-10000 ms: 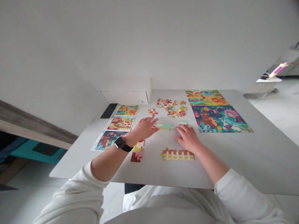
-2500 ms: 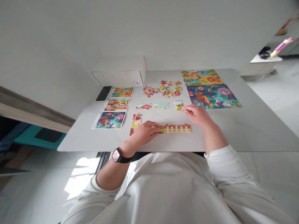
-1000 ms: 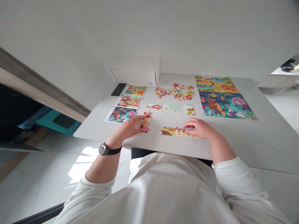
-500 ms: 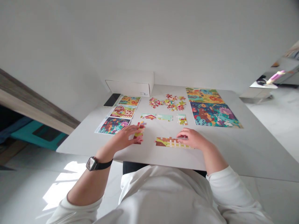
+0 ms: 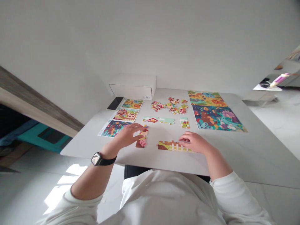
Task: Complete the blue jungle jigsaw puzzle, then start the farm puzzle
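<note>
My left hand (image 5: 128,135) is at the left, its fingers and thumb apart over the upper part of an upright strip of joined puzzle pieces (image 5: 142,142) with a pink pig on it. My right hand (image 5: 194,141) is closed, with a thin greyish puzzle piece (image 5: 186,141) seen edge-on at its fingertips. Beneath it lies a flat strip of joined pieces (image 5: 167,146) with a white fence, its right end partly covered by the hand. Farther back are a red-roof piece strip (image 5: 150,119), a pale sky strip (image 5: 167,120) and a tractor piece strip (image 5: 185,122).
Loose puzzle pieces (image 5: 172,105) lie in a heap on the white table (image 5: 222,153). At left are a picture sheet (image 5: 126,114) and a phone (image 5: 115,103), with a white box (image 5: 132,89) behind. Two finished-looking pictures (image 5: 215,115) lie at right.
My left thumb has moved up from the lower part of the pig strip, uncovering more of it. My right hand stays over the fence strip. The whole view has shifted slightly.
</note>
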Available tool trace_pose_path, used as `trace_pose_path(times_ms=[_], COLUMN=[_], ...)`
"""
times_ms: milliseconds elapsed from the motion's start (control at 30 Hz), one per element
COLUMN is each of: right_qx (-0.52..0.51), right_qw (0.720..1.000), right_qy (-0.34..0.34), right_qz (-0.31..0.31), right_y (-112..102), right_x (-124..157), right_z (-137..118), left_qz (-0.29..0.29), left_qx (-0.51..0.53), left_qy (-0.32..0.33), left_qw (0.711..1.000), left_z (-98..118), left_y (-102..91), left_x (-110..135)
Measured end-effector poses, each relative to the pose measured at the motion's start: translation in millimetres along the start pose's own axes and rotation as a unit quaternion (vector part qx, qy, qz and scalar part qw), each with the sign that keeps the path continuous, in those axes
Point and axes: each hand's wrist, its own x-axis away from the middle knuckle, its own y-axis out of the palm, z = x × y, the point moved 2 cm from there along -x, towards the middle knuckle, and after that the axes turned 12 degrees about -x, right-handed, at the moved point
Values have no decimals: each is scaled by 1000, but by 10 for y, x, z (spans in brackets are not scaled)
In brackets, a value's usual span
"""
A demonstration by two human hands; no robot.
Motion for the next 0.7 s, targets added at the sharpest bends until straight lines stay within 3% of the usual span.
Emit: trace_pose_path(times_ms=[133,367,433,533,700], right_qx=[-8,15,12,4,-7], right_qw=[1000,995,992,986,981], right_qy=[-1,-20,-16,-22,-41], right_qz=[11,100,127,165,192], right_y=[11,-72,-91,-109,-138], right_x=[-19,-60,-73,-94,-113], right_z=[22,20,24,19,-32], left_qz=[16,-5,-4,-46,-95], left_qx=[-46,-99,-119,-148,-162], left_qy=[-13,-185,-171,-143,-94], left_qw=[999,978,978,977,978], left_z=[-178,-489,-509,-523,-569], left_y=[-107,-118,-57,89,263], left_x=[-507,-1690,-1977,-2301,-2631])
